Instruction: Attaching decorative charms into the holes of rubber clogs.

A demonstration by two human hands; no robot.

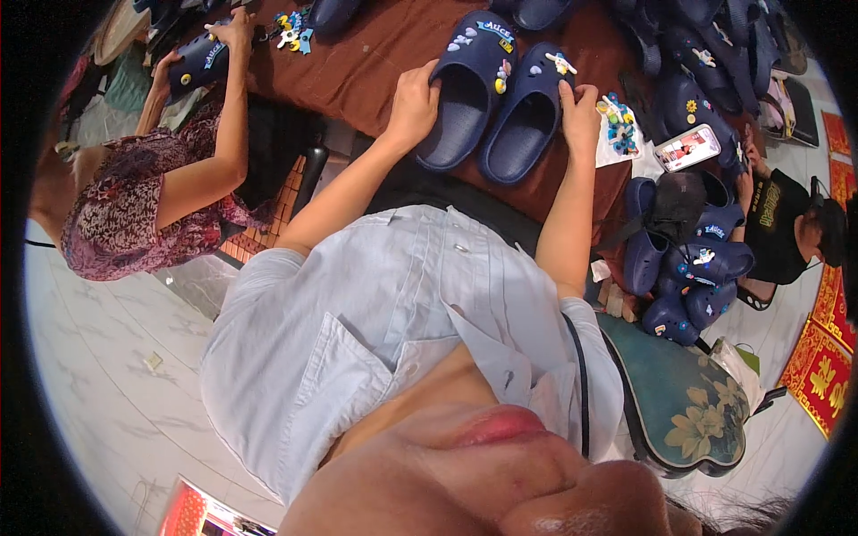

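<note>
A pair of dark blue foam clogs lies side by side on a brown cloth, toes pointing away from me. The left clog (458,121) carries several charms: a lettered one near the toe, small pale hearts, and a yellow one at its right side. On the right clog (520,134) a white figure charm sits near the toe, with smaller ones beside it. My left hand (416,105) is closed on the left clog's outer side. With thumb and fingers, my right hand (581,112) grips the outer edge of the right clog, close to the white charm.
Loose charms on a plastic sheet (618,125) and a phone (688,148) lie right of my hand. Clogs are heaped around a black bag (677,204). A co-worker at left holds a blue clog (198,64); another person (785,219) sits right. A green cushioned seat (684,402) stands beside me.
</note>
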